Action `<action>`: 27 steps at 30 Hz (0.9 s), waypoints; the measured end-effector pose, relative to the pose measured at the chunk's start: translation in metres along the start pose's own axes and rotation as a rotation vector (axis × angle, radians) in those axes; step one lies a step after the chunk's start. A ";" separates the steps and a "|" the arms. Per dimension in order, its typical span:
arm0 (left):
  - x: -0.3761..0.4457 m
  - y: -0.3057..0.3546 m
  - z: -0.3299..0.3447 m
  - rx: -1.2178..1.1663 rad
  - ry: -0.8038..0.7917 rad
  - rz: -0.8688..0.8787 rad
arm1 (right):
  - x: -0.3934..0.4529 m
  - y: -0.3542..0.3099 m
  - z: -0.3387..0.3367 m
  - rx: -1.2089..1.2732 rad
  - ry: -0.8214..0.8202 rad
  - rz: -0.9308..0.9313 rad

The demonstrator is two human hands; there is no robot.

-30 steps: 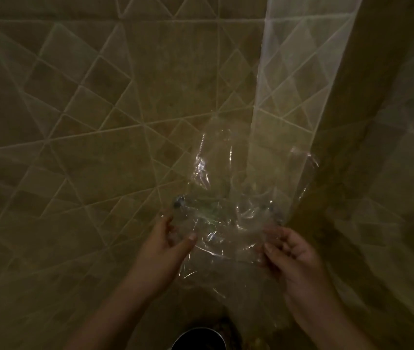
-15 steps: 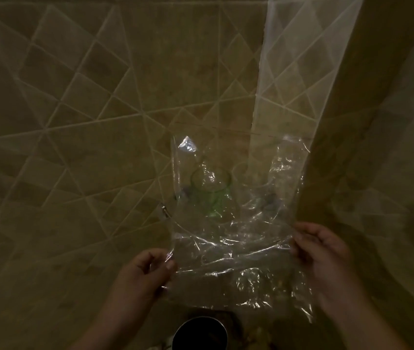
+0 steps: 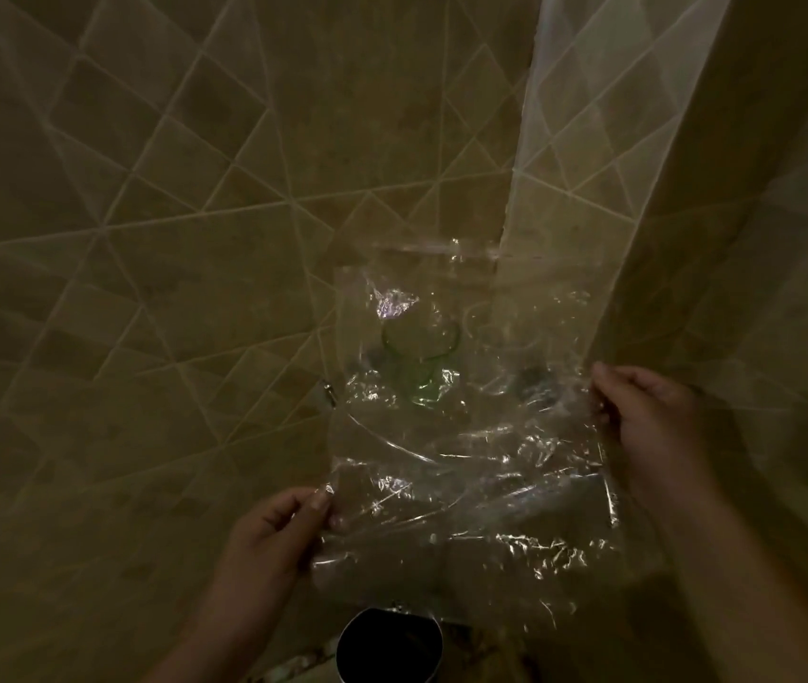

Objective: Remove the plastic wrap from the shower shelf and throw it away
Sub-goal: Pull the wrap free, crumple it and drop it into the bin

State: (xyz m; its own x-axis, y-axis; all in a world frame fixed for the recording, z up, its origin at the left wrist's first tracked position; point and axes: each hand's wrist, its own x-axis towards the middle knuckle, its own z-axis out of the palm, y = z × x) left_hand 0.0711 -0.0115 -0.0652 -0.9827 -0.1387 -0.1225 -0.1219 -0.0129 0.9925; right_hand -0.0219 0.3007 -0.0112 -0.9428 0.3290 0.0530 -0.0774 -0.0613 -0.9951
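The wrap [image 3: 466, 465] is spread taut in front of the shelf [image 3: 392, 443], pinched at its left edge by the left hand [image 3: 273, 539] and at its right edge by the right hand [image 3: 648, 421]. It looks lifted free, though its top edge may still cling; binning remains. Dim tiled shower corner; a dark cup [image 3: 389, 645] sits below.

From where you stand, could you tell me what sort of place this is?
Most likely a tiled shower corner: diagonal tile walls meet at a corner, and a curved corner shelf holding a green object shows through the plastic wrap.
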 end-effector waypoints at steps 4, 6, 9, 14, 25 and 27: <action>-0.003 -0.014 -0.012 -0.070 -0.012 -0.106 | 0.006 0.010 0.001 0.105 0.114 0.004; -0.002 -0.015 -0.015 0.032 -0.084 -0.122 | 0.006 0.015 0.003 0.083 0.095 0.004; 0.007 0.000 -0.014 0.109 -0.135 -0.062 | 0.006 0.013 0.002 -0.010 0.056 -0.013; 0.031 0.033 0.015 0.088 -0.205 -0.019 | -0.004 0.006 0.007 -0.120 -0.077 -0.041; 0.044 0.034 0.033 -0.108 0.056 0.055 | -0.069 -0.018 -0.018 -0.109 -0.303 0.267; 0.044 0.033 0.036 -0.075 0.048 0.079 | -0.067 -0.029 -0.021 -0.100 -0.336 0.324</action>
State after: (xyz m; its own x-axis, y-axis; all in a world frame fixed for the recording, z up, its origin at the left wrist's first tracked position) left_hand 0.0191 0.0180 -0.0376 -0.9808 -0.1895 -0.0458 -0.0322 -0.0742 0.9967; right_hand 0.0505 0.2999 0.0123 -0.9670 -0.0158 -0.2541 0.2543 -0.0143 -0.9670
